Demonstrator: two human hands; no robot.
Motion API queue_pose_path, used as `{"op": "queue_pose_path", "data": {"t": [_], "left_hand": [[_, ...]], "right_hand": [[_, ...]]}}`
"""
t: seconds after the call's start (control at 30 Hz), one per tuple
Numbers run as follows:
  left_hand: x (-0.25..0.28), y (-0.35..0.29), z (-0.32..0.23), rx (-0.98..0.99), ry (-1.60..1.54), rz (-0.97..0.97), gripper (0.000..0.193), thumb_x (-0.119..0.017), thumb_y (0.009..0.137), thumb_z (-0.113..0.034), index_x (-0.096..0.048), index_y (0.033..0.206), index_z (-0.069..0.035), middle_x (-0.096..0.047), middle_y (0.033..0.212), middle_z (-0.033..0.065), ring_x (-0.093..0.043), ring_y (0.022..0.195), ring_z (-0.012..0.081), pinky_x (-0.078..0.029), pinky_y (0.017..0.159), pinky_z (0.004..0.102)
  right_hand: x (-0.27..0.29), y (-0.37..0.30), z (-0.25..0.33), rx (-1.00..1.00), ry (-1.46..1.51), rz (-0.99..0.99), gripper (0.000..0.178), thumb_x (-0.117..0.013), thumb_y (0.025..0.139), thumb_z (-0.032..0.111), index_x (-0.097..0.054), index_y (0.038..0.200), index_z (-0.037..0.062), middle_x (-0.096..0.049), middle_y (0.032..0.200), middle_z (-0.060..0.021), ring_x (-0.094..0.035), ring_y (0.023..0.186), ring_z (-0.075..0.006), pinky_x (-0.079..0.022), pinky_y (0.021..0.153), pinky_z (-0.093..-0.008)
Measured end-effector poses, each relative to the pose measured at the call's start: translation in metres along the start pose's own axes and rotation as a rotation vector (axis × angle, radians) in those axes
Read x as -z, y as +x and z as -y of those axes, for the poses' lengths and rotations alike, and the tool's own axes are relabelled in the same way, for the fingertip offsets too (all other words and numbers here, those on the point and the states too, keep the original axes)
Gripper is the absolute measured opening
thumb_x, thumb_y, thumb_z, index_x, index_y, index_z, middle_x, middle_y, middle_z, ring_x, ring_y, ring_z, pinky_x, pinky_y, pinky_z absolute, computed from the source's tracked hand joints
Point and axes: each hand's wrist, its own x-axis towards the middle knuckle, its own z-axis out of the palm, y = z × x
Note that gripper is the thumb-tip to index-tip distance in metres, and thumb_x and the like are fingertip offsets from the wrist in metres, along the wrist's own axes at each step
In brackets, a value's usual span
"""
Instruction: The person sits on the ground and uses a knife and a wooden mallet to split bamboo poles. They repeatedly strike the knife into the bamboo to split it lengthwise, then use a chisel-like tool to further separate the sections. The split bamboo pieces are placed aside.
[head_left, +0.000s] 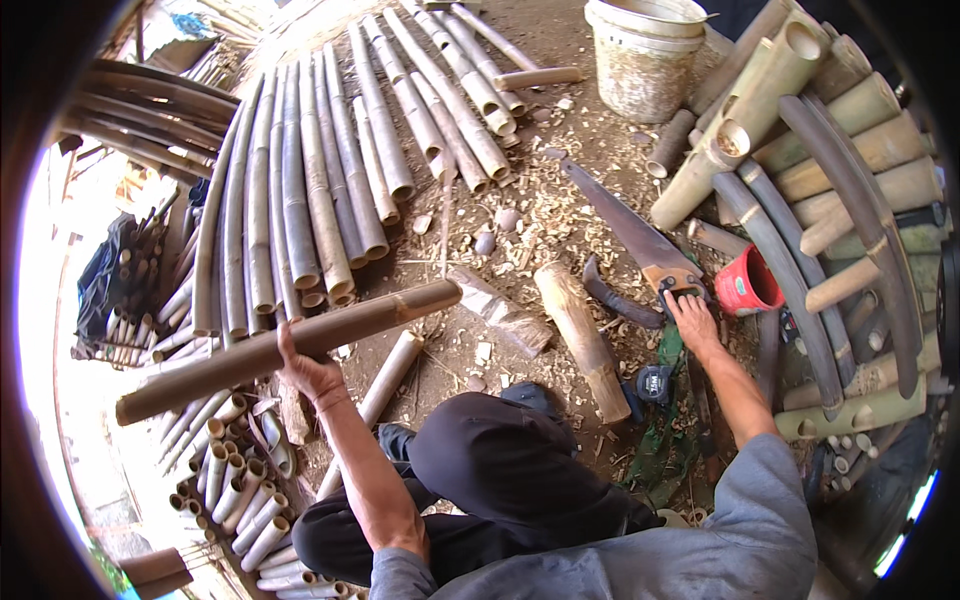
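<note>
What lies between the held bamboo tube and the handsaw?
In the head view, between the tube and the handsaw lie a whitish wood block, a pale log and a dark curved piece, among shavings.

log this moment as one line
left hand: holding bamboo pole | right hand: at handsaw handle | red bucket: beside right hand

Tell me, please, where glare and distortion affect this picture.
In the head view, glare bleaches the far left side; the fisheye likely bows the leftmost bamboo poles, black fills the corners, and the saw by the right hand looks reasonably sharp.
</note>
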Motion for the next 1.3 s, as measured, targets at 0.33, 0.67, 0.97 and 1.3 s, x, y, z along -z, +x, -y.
{"op": "queue_pose_path", "data": {"t": [0.33,0.67,0.97,1.3], "left_hand": [[-0.074,-0.055,0.022,-0.257,0.208,0.19,0.042,-0.083,0.08,-0.018,-0.062,0.111,0.0,-0.065,0.097,0.0083,-0.061,0.088,0.0183,-0.052,0.085,0.0352],[-0.087,-0.086,0.051,-0.345,0.337,0.364,0.02,-0.07,0.085,-0.003,-0.063,0.103,0.002,-0.068,0.098,0.0103,-0.063,0.092,0.0183,-0.05,0.09,0.0335],[-0.076,-0.075,0.053,-0.368,0.448,0.452,0.024,-0.065,0.085,0.0,-0.058,0.108,0.004,-0.065,0.1,0.0135,-0.062,0.093,0.0214,-0.05,0.091,0.036],[-0.086,-0.091,0.054,-0.223,0.254,0.414,0.058,-0.068,0.077,-0.004,-0.038,0.127,0.002,-0.064,0.097,0.0135,-0.058,0.099,0.0212,-0.04,0.102,0.0397]], "right_hand": [[0.128,-0.044,0.051,-0.365,1.244,-0.572,0.049,-0.064,0.092,0.009,-0.052,0.138,-0.0012,-0.068,0.099,-0.0109,-0.066,0.079,-0.0189,-0.054,0.071,-0.0314],[0.219,-0.198,0.144,-0.272,1.403,-0.416,0.064,-0.059,0.085,0.011,-0.041,0.142,-0.0113,-0.069,0.083,-0.0133,-0.066,0.07,-0.0176,-0.055,0.071,-0.0329],[0.204,-0.148,0.137,0.04,1.234,-0.272,0.058,-0.06,0.062,-0.001,-0.062,0.119,-0.0116,-0.07,0.084,-0.0204,-0.071,0.068,-0.0329,-0.056,0.066,-0.0351],[0.159,0.004,0.203,0.176,1.245,-0.279,0.066,-0.071,0.066,0.008,-0.06,0.132,0.0033,-0.072,0.091,-0.0189,-0.07,0.067,-0.0326,-0.057,0.063,-0.0395]]}}
